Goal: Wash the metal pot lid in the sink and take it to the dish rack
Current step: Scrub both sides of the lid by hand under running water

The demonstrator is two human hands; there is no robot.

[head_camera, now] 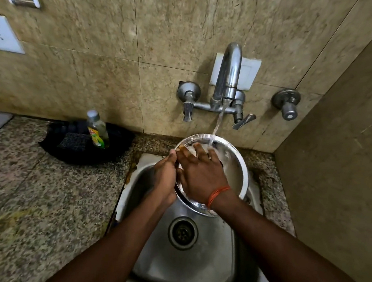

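The speckled granite counter [39, 195] spans the lower left and carries a steel sink [191, 266] set into it, its drain [182, 232] visible at the basin floor. The beige tiled wall [96, 75] behind holds a chrome tap [229, 74] with water running from the spout. The metal pot lid [235, 166] is held tilted over the rear of the sink, directly under the stream, which strikes its upper rim. A black tray [84, 144] sits on the counter left of the sink, against the wall, holding a dark scrub pad [73, 142] and a dish soap bottle [97, 130] standing slightly tilted. The left hand [165, 177] grips the lid's left edge, fingers closed on the rim. The right hand [199, 176] lies flat on the lid's inner face, fingers spread and reaching toward the water; it grasps nothing. An orange thread band [217, 195] circles the right wrist. The two hands touch at the lid's left edge.
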